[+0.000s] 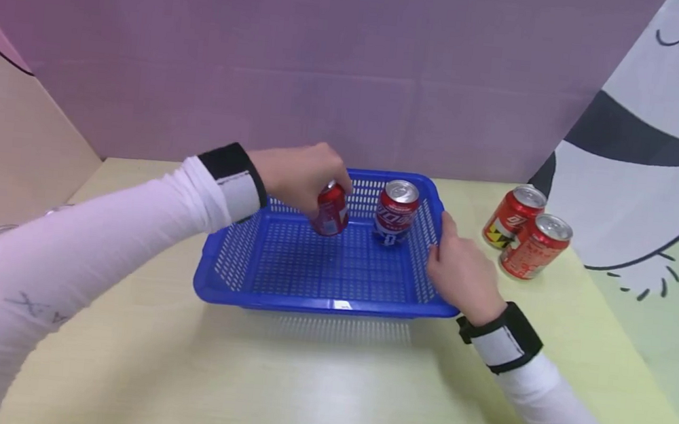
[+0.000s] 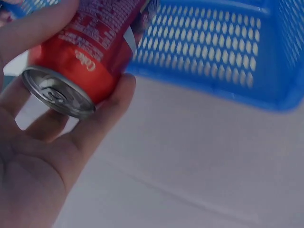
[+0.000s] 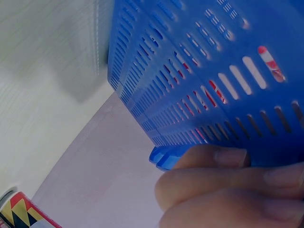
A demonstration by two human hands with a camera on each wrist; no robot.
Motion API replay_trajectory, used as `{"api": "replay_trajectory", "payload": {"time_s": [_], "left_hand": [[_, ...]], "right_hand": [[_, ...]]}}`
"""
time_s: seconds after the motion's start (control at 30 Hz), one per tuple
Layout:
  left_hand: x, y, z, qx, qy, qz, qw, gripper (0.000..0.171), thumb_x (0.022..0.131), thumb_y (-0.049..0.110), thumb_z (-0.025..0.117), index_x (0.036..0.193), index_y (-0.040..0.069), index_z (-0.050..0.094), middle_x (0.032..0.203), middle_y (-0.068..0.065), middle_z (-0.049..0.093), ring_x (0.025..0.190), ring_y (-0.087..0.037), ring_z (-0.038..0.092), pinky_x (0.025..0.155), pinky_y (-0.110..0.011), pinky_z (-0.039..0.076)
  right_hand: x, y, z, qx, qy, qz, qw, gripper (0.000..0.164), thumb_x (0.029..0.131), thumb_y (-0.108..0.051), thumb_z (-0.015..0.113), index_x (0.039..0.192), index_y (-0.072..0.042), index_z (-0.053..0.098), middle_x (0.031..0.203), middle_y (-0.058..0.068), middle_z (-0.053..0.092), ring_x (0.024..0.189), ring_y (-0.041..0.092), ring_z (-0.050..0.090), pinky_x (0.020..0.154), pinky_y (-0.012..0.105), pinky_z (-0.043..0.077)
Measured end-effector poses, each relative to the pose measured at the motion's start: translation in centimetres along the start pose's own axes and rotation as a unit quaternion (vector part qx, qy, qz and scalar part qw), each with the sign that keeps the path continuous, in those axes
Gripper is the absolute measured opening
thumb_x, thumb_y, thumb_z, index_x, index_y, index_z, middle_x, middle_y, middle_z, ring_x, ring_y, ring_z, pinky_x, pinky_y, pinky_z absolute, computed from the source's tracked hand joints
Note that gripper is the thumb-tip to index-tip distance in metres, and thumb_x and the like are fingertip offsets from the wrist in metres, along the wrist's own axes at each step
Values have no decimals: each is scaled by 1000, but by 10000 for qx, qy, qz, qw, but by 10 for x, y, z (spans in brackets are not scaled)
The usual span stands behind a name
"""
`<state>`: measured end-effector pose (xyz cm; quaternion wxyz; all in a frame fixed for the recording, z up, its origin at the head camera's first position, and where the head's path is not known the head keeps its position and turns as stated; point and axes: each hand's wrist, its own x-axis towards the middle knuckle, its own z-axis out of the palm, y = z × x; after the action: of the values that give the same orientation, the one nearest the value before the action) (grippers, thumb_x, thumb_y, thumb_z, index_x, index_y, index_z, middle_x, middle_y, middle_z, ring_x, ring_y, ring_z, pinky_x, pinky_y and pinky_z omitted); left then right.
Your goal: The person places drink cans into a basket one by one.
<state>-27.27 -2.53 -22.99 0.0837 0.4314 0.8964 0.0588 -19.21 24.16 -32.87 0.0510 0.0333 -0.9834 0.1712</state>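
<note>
white sleeve (image 1: 94, 274) foremost, my left hand (image 1: 300, 173) grips a red can (image 1: 332, 214) over the blue basket (image 1: 282, 301), my right hand (image 1: 467, 273) curled round the basket's right rim (image 1: 436, 198). if my left grip slips, that can could topple the standing can (image 1: 397, 211).

Looking forward and down from the head over the basket (image 1: 282, 301); close onto a can (image 2: 90, 61) from the left wrist; close along the basket's outer side from the right. Sharing the basket throughout.

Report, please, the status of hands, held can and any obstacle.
Left hand grips can; contact with basket unclear. Right hand holds basket's right side. Another can stands inside, apart; nothing visibly blocking.
</note>
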Motion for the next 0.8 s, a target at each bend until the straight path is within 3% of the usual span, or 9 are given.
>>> {"api": "replay_trajectory", "payload": {"time_s": [0.2,0.43,0.67,0.8], "left_hand": [[26,2,21,182,112,-203,9996,56,71,-2,82,124,7,69,116,-7,67,102,-19,61,81,-31,55],[41,5,30,224,148,-502,9984,55,72,-3,79,125,6,68,116,-9,67,103,-21,60,86,-33,53],[54,3,37,127,206,-486,9985,32,69,-1,79,99,9,74,82,-3,64,74,-20,58,61,-31,49],[60,4,41,48,243,-478,9985,30,69,1,80,98,9,74,80,-1,62,73,-18,57,59,-30,48]], "right_hand": [[1,-1,-1,-36,-74,29,10000,63,97,-14,47,150,9,22,60,12,52,46,23,54,34,32,41],[2,-1,-2,-56,0,22,10000,63,97,-14,47,150,10,23,61,13,53,47,24,55,34,34,42],[2,0,-1,-90,-13,74,9999,64,97,-14,48,150,10,22,63,14,54,48,25,56,35,35,43],[2,-1,-2,-84,-51,101,9999,64,97,-15,47,151,9,21,61,12,53,47,24,55,35,34,42]]}}
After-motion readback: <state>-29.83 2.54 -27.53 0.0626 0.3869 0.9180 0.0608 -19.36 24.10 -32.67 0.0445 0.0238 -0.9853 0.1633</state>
